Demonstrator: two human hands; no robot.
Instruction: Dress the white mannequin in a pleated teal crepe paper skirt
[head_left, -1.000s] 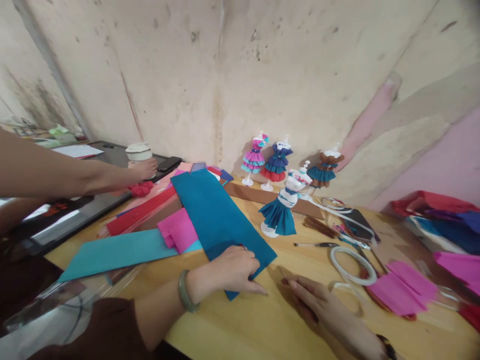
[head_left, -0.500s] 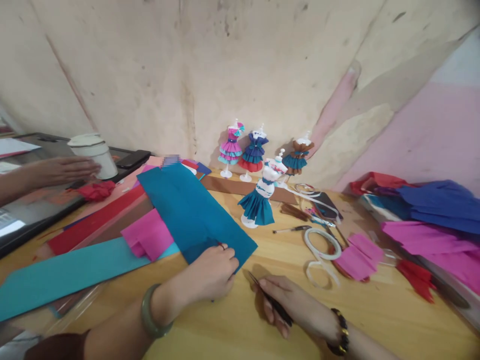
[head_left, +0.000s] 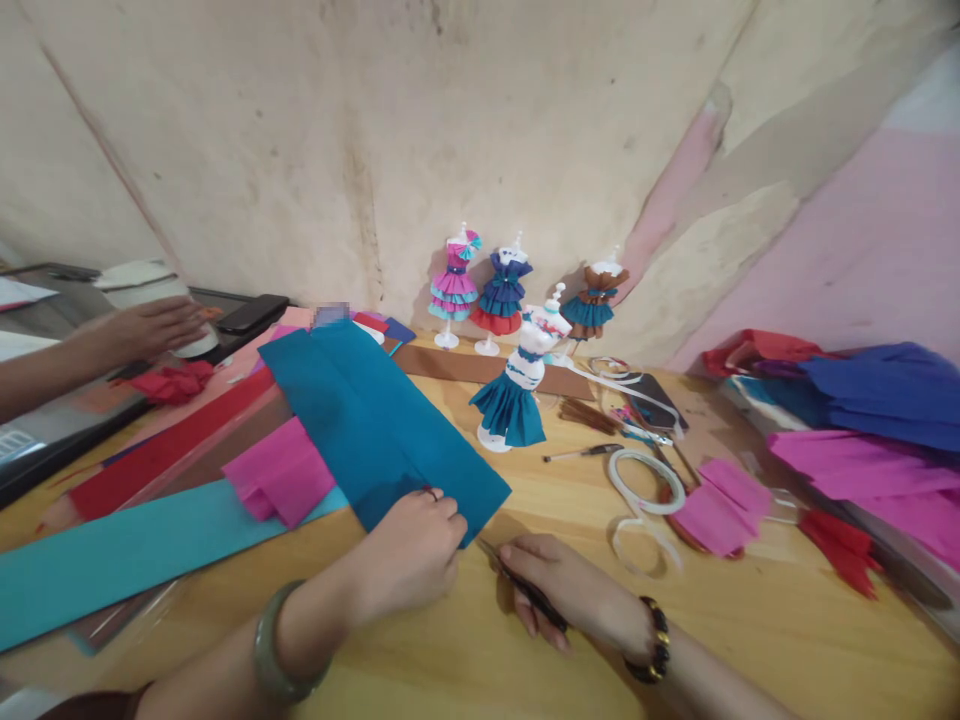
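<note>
A wide strip of teal crepe paper (head_left: 390, 420) slants across the table. My left hand (head_left: 412, 545) is closed at its near edge, where creases run toward the knuckles; the fingertips are hidden beneath. Close by on the right, my right hand (head_left: 551, 580) grips a slim pointed tool (head_left: 534, 597) with a dark handle, its tip beside the paper's edge. Its exact kind is unclear. Beyond my hands stands a small white dress form (head_left: 527, 370) with a pleated teal skirt and teal bands.
Three dressed forms line the wall, one in pink (head_left: 454, 285). Right of my hands lie a tape roll (head_left: 646, 482), a pen (head_left: 581, 453) and folded pink paper (head_left: 724, 505). Light-blue paper (head_left: 150, 560) spreads left. Another person's hand (head_left: 154, 328) is near a white container (head_left: 142, 285).
The pointed tool has come slightly closer to my left hand and the teal paper. The whole view has shifted a little. The other person's hand remains by the container.
</note>
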